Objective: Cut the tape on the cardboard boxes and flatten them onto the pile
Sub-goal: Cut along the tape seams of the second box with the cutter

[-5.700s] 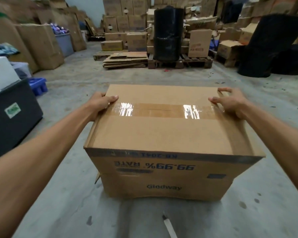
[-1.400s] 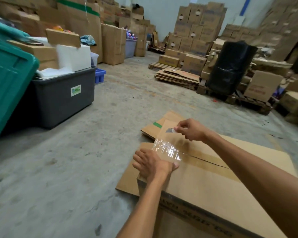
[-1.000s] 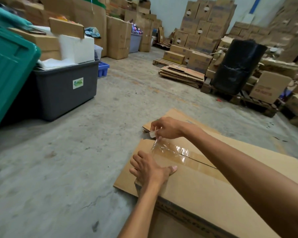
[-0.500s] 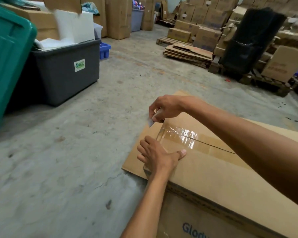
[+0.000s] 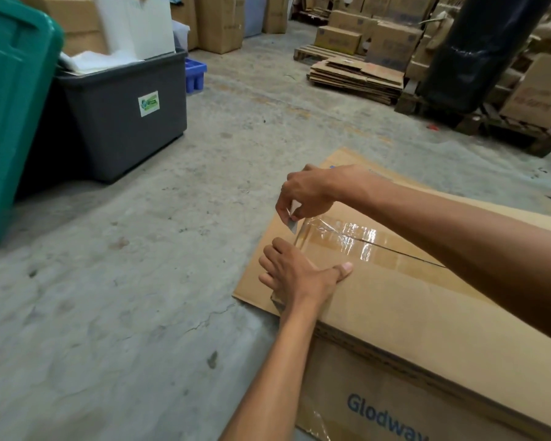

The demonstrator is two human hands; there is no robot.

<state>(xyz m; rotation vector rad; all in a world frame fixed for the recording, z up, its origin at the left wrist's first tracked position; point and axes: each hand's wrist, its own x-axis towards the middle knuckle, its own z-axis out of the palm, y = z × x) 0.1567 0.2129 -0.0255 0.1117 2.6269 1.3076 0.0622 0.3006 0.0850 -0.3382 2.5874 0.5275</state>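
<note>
Box (one, its seam under one clear tape strip) sits on the floor, left hand flat at its near-left corner, right hand just beyond pinching one small blade.

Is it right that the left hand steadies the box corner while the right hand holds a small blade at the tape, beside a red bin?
Not quite: in the head view the bin is green. The left hand steadies the box; the right hand holds the blade at the tape.
</note>
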